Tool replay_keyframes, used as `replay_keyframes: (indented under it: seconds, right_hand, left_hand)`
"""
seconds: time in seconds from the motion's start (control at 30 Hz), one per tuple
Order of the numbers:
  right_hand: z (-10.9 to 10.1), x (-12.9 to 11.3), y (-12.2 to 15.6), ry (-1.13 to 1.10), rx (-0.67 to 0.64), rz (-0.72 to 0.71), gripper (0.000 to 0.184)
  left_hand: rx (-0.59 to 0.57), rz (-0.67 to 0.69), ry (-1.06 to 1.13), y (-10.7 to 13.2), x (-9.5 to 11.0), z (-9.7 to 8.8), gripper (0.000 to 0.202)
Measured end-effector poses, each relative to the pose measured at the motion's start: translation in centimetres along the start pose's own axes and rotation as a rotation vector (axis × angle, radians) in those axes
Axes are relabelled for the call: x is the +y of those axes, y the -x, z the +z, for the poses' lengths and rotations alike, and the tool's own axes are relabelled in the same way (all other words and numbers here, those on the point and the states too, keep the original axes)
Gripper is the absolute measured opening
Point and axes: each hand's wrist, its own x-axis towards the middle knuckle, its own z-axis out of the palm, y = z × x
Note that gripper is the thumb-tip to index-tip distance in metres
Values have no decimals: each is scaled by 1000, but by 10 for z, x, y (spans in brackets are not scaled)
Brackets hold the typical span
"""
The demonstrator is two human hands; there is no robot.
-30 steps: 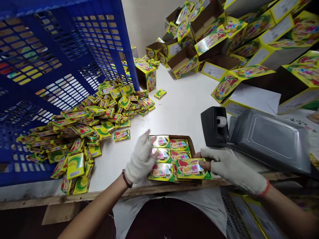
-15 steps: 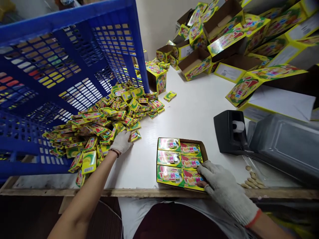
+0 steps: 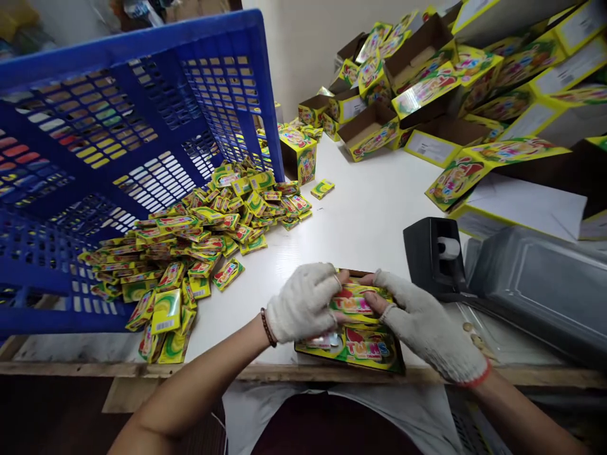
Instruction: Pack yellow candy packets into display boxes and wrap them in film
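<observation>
My left hand (image 3: 307,303) and my right hand (image 3: 422,325), both in white gloves with bare fingertips, meet over a shallow open carton (image 3: 401,357) at the table's front edge. Between their fingers is a small yellow-green candy box (image 3: 353,303) with "TWINS" lettering, gripped from both sides. In the carton's near part lie more of these boxes, one plainly visible on the right (image 3: 367,346); my left hand covers much of the left side. A large heap of loose candy boxes (image 3: 199,227) spills onto the table left of my hands.
A blue plastic crate (image 3: 270,82) lies tipped at the left behind the heap. Empty printed cartons (image 3: 427,95) pile up at the back right. A black tape dispenser (image 3: 431,256) and a grey plastic bin (image 3: 540,284) stand right of my hands. One candy box (image 3: 323,189) lies alone.
My left hand has come from the heap rightward to the carton. My right hand has moved from the carton's right edge up onto the candy box now held between both hands.
</observation>
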Motion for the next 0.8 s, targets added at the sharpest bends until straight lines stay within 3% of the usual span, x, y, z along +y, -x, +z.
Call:
replay_keyframes:
  seconds: [0.07, 0.2, 0.27, 0.37, 0.5, 0.63, 0.7, 0.8]
  right_hand:
    - [-4, 16, 2, 72, 67, 69, 30]
    - [7, 54, 10, 233, 100, 112, 27]
    - [19, 61, 13, 328, 106, 30, 26]
    - [31, 58, 14, 478, 78, -80, 24]
    - [32, 46, 11, 682, -44, -90, 17]
    - [29, 42, 6, 797, -99, -60, 15]
    - [28, 43, 4, 755, -102, -59, 14]
    - [26, 45, -1, 525, 34, -74, 21]
  left_hand:
    - [-16, -189, -59, 4, -33, -3, 47]
    - [-142, -678, -409, 22, -122, -20, 31]
    - [-210, -794, -499, 30, -154, -28, 28]
    - [-233, -814, -469, 38, -174, -37, 16]
    - [-130, -839, -421, 43, -168, -47, 10]
    - [69, -885, -383, 39, -143, -52, 19]
    - [200, -904, -126, 32, -120, -50, 28]
    - [366, -926, 649, 17, -74, -41, 43]
